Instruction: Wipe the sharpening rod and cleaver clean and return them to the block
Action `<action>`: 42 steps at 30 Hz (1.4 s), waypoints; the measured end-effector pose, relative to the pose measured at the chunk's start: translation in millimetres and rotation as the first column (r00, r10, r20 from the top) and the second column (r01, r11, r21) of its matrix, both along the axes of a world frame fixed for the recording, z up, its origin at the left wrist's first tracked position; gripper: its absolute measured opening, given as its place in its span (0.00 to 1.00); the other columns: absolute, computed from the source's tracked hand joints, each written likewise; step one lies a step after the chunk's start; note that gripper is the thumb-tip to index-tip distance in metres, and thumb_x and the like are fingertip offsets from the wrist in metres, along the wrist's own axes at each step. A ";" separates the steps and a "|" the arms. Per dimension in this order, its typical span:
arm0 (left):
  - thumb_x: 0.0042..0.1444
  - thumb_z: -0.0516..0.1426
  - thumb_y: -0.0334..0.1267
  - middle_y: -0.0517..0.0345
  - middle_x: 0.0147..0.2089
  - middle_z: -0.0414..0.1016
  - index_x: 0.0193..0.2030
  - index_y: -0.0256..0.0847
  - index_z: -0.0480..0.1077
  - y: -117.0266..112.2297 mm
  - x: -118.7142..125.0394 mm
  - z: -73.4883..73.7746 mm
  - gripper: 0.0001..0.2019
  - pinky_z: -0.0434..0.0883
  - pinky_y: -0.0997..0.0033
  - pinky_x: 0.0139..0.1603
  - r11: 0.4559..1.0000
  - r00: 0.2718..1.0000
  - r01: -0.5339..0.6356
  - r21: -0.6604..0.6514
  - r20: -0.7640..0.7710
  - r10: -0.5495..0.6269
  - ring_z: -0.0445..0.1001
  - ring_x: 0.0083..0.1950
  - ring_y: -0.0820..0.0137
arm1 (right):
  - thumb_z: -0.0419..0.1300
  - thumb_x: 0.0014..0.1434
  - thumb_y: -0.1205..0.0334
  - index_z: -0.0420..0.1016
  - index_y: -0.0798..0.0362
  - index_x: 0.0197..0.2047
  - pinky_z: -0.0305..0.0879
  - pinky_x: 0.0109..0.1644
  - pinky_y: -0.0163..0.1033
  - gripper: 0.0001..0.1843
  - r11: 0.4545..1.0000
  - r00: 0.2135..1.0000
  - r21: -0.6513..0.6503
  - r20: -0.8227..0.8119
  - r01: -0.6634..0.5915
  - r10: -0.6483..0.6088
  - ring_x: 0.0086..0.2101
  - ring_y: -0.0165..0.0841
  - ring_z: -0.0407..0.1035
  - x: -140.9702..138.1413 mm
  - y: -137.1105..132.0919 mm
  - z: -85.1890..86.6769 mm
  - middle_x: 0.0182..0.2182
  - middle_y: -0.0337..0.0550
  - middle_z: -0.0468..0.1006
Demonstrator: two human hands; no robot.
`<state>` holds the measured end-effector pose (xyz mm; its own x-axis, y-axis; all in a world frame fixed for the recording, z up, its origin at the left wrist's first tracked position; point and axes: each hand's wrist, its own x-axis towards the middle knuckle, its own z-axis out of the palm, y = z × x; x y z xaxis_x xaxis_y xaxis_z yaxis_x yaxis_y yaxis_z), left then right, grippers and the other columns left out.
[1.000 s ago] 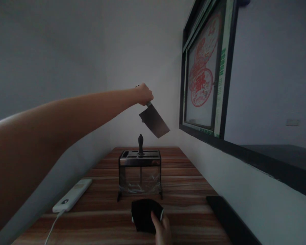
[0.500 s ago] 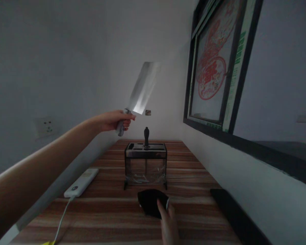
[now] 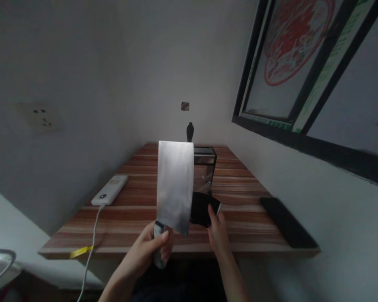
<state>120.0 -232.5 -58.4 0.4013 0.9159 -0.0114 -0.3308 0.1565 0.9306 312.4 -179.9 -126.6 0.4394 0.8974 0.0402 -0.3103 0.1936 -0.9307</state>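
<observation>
My left hand (image 3: 153, 247) is closed around the grey handle of a cleaver (image 3: 175, 184). Its wide metal blade points upward, flat side facing me. In my right hand (image 3: 219, 226), thumb on top, is a flat black piece (image 3: 202, 209) with a pale edge at its right end; what it is I cannot make out. The blade overlaps its left side in view, and whether the two touch I cannot tell. Behind the blade stands a knife block (image 3: 204, 160) with a clear front, partly hidden. A black handle (image 3: 190, 132) sticks up from its top.
A white power bank (image 3: 111, 191) with a white cable (image 3: 93, 243) lies at the left of the striped wooden table (image 3: 239, 184). At the right, a black phone-like slab (image 3: 288, 222) lies near the wall. A framed window (image 3: 290, 121) lines the right wall.
My left hand has brought the cleaver down and closer, from raised over the table to in front of the knife block. My right hand still holds the black piece. The view has tilted down.
</observation>
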 end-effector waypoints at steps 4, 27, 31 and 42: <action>0.47 0.63 0.57 0.70 0.14 0.54 0.21 0.41 0.56 -6.1 7.9 -18.2 0.25 0.53 0.79 0.14 1.000 0.999 -0.009 -0.026 0.051 0.011 0.51 0.12 0.82 | 0.67 0.47 0.50 0.73 0.53 0.53 0.70 0.49 0.48 0.31 0.997 0.987 -0.014 -0.137 -0.081 0.078 0.47 0.44 0.74 0.5 0.1 6.9 0.44 0.49 0.81; 0.52 0.58 0.57 0.74 0.12 0.53 0.31 0.42 0.61 -20.7 13.5 -35.3 0.19 0.52 0.81 0.12 0.990 0.952 -0.142 -0.002 -0.274 0.137 0.48 0.11 0.81 | 0.70 0.45 0.54 0.68 0.54 0.47 0.67 0.44 0.40 0.27 0.917 0.881 0.189 0.264 0.352 -0.393 0.39 0.36 0.72 44.3 -33.3 40.1 0.40 0.45 0.75; 0.53 0.58 0.56 0.73 0.13 0.54 0.32 0.41 0.63 -19.2 17.2 -36.8 0.19 0.51 0.81 0.13 0.994 0.950 -0.111 -0.005 -0.296 0.104 0.50 0.12 0.80 | 0.67 0.51 0.58 0.72 0.54 0.45 0.67 0.45 0.40 0.19 0.809 0.765 0.387 0.308 0.442 -0.565 0.37 0.34 0.71 37.2 -47.1 59.2 0.38 0.43 0.75; 0.52 0.59 0.55 0.74 0.14 0.55 0.28 0.42 0.57 27.8 12.1 -35.2 0.20 0.53 0.83 0.13 1.000 0.983 -0.027 0.004 -0.181 0.028 0.51 0.12 0.82 | 0.56 0.55 0.75 0.74 0.50 0.50 0.65 0.50 0.48 0.21 0.844 0.292 0.442 0.887 -0.304 -0.359 0.43 0.40 0.68 -12.0 -32.1 67.2 0.40 0.46 0.75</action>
